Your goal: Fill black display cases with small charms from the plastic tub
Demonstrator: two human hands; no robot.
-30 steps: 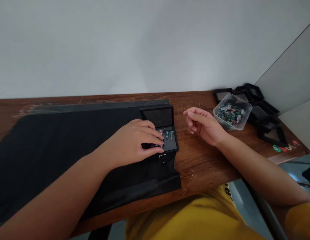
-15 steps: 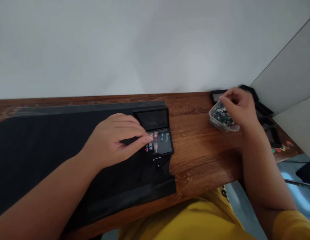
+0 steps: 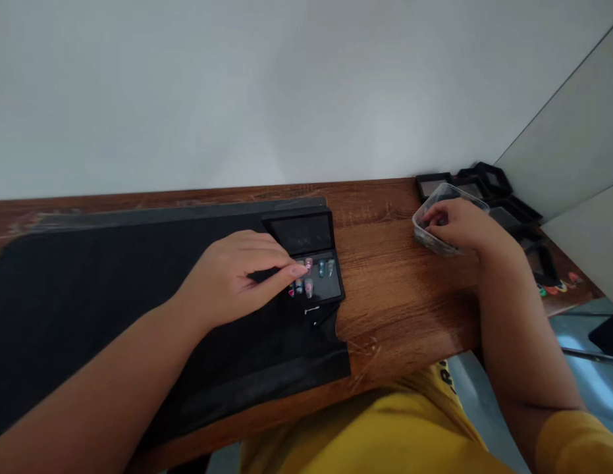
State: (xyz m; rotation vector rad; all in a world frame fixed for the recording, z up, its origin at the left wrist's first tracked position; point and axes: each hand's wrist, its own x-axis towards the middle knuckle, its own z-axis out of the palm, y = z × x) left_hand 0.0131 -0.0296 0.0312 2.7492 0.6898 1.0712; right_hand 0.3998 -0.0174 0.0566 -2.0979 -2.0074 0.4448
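At centre, your open black hinged case (image 3: 330,288) is part-filled with small glossy nail-shaped pieces (image 3: 309,288); your left hand (image 3: 232,276) is pinched narrow beside them, any hold unclear; your right hand (image 3: 464,225) curls into the clear plastic tub (image 3: 436,245) at right, grip hidden.
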